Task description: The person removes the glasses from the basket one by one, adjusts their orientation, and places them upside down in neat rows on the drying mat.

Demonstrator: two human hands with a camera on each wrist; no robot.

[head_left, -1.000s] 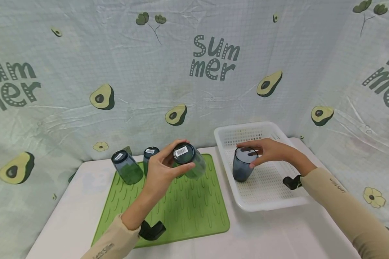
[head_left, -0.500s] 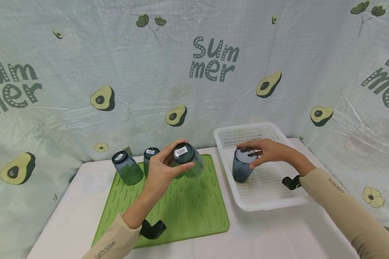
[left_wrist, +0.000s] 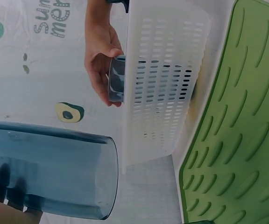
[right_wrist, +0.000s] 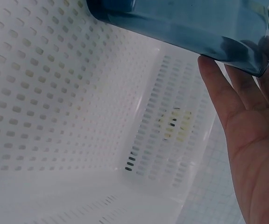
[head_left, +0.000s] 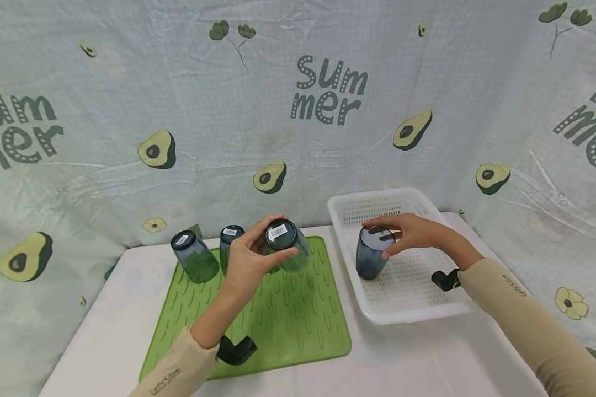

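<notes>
My left hand point(head_left: 245, 264) grips a blue-tinted drinking glass point(head_left: 290, 251) near its base, which faces up and bears a barcode sticker. In the left wrist view, this glass point(left_wrist: 55, 170) has its open rim pointing toward the green ridged mat point(head_left: 288, 325), apart from it. With thumb and fingers, my right hand point(head_left: 414, 231) holds a second blue glass point(head_left: 371, 256) by its rim, mouth up, inside the white perforated basket point(head_left: 365, 306). The right wrist view shows the fingers point(right_wrist: 216, 81) against that glass point(right_wrist: 190, 25); whether its base touches the basket floor is unclear.
Two more upside-down glasses stand at the mat's back left: one point(head_left: 196, 259) at the corner, another point(head_left: 224, 251) partly behind my left hand. The white table point(head_left: 402, 358) surrounds mat and basket. A printed curtain point(head_left: 203, 110) hangs behind.
</notes>
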